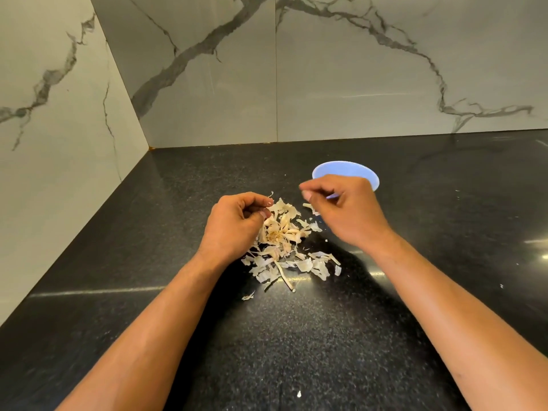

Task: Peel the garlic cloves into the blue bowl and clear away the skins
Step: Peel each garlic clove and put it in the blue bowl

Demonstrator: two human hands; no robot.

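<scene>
A heap of papery garlic skins (pixel 289 253) with the dry root end of the bulb lies in the middle of the black counter. My left hand (pixel 235 223) hovers at the heap's left edge with its fingers curled in; whether it holds a clove is hidden. My right hand (pixel 344 209) is raised to the right of the heap, thumb and fingertips drawn together, with nothing visible between them. The blue bowl (pixel 345 170) stands just behind my right hand, which covers its near rim; its contents are out of sight.
The black speckled counter (pixel 296 336) meets marble walls at the back and on the left (pixel 59 143). Stray bits of skin lie near the front edge (pixel 299 393) and to the right (pixel 501 286).
</scene>
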